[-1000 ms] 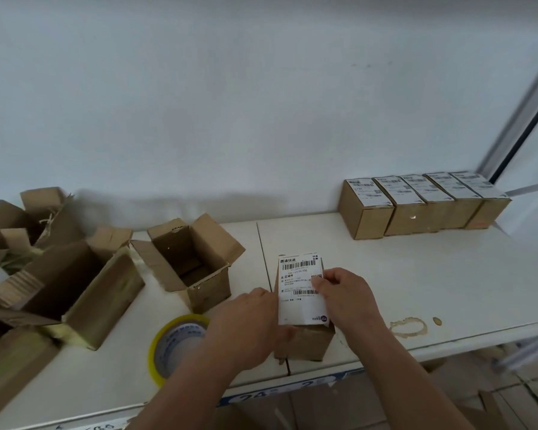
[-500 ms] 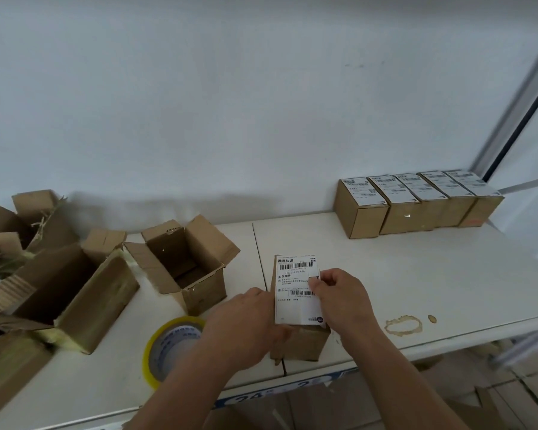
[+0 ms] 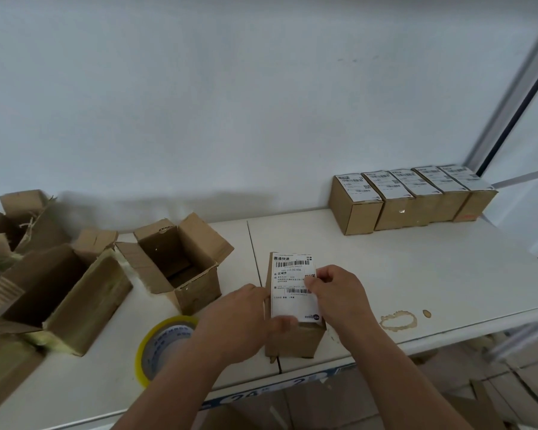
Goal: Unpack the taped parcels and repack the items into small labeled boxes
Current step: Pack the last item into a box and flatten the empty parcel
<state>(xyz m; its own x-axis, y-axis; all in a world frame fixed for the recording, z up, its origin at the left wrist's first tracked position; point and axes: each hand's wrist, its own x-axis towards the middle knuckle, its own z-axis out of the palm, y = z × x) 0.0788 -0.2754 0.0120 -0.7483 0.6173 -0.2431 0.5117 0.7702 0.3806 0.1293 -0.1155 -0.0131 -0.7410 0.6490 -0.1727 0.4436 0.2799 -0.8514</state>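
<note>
Both hands hold a white label [image 3: 293, 287] on a small box [image 3: 295, 338] — it reads "圆通快递" (number 100-123-00-456). Left hand [image 3: 239, 318] grips the label's lower edge; right hand [image 3: 339, 294] pinches its right edge.

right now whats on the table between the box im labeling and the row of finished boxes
Nothing: in the head view the table is bare between the small box under your hands and the row of labeled boxes.

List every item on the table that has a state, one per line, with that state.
small box: closed, upright
shipping label: lying on the small box's top
left hand: holding the box's left side
right hand: pinching the label's right edge
row of five labeled boxes: closed
open carton: flaps up
tape roll: lying flat
</note>
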